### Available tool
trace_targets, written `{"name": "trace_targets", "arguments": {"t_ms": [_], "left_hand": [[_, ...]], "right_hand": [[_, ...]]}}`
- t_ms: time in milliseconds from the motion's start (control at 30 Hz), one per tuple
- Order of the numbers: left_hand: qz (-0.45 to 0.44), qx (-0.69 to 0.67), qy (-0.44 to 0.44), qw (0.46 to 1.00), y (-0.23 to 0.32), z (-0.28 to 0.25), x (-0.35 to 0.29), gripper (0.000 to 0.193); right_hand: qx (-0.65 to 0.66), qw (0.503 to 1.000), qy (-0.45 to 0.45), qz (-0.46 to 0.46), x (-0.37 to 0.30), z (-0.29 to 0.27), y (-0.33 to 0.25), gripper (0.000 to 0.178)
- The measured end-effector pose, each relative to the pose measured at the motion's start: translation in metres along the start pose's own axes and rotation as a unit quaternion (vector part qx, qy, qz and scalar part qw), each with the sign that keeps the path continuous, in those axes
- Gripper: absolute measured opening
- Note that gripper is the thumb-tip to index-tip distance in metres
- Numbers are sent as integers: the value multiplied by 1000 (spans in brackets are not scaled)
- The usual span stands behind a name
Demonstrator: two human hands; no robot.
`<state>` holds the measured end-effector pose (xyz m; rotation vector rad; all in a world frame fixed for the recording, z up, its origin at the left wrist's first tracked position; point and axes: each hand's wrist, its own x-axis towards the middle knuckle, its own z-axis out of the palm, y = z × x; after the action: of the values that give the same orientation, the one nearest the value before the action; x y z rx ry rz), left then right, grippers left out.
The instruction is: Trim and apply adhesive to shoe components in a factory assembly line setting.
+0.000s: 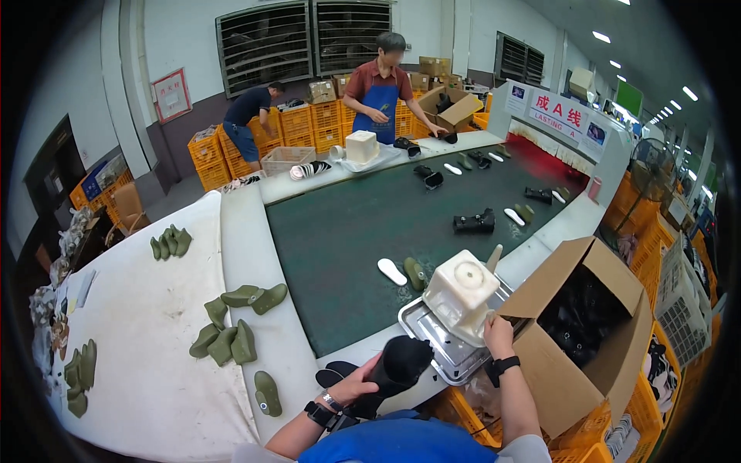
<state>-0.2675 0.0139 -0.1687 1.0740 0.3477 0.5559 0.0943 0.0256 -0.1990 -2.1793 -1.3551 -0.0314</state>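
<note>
My left hand [356, 386] is closed around a black shoe upper [401, 364], held above the near edge of the work surface. A flat black piece [336, 374] shows beside that wrist; whether it is joined to the upper is unclear. My right hand [499, 337] is closed at the side of a whitish plastic container [465, 278], which leans in a metal tray [442, 356]. What its fingers grip is too small to make out. Close to the container lie a green shoe last [414, 273] and a white insole [392, 272].
Green lasts [231, 339] lie in groups on the white-covered table [154, 309] at left. The dark green conveyor belt [340, 224] carries black uppers, lasts and insoles. A cardboard box [556, 247] of black pieces stands at right. Across the belt works a person in a blue apron [378, 108].
</note>
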Motion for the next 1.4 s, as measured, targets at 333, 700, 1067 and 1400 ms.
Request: {"name": "trace_targets", "arguments": {"t_ms": [333,700,1067,1400], "left_hand": [[86,-313,100,941,7,-30,-4,95],[59,-281,80,955,40,-38,6,79],[-27,1,-127,991,46,-29,20,90],[-90,-69,-161,980,34,-19,17,97]], "right_hand": [[-36,998,12,-50,4,-16,-8,18],[49,999,22,-2,5,-52,-27,28],[800,558,-177,134,9,-107,-77,32],[440,801,-199,-354,-18,-123,-159,6]]}}
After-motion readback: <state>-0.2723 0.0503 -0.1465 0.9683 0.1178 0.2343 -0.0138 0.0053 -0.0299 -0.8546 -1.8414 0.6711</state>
